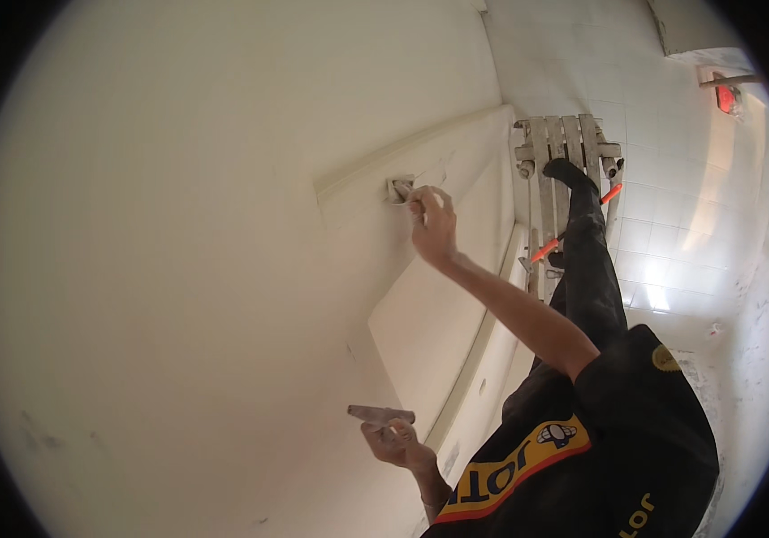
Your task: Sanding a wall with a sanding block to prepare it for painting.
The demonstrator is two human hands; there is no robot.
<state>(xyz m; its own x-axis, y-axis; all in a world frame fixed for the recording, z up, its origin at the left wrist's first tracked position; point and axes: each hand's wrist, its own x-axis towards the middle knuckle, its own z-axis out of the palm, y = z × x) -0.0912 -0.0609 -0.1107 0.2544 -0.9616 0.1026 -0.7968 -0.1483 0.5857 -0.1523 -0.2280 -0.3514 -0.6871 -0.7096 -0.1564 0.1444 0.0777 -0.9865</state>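
Plainly, left hand [393,442] holds a grey bar [379,414]; right hand [434,226], contents unclear, curls beside a recess [397,190].

Two bare hands [434,224] [389,445], one grey bar [375,413]
One square wall box [395,191], one slatted wooden platform [589,139], two orange grips [613,192] [545,250], one red object [726,99].

Grey slab [381,415], approx. horiz., held lower ctr., recessed sq. wall box [396,186], upper ctr.

Black short-sleeved shirt [649,408] with 1 yellow, red-edged panel [521,466]; dark, dusty trousers [592,273].
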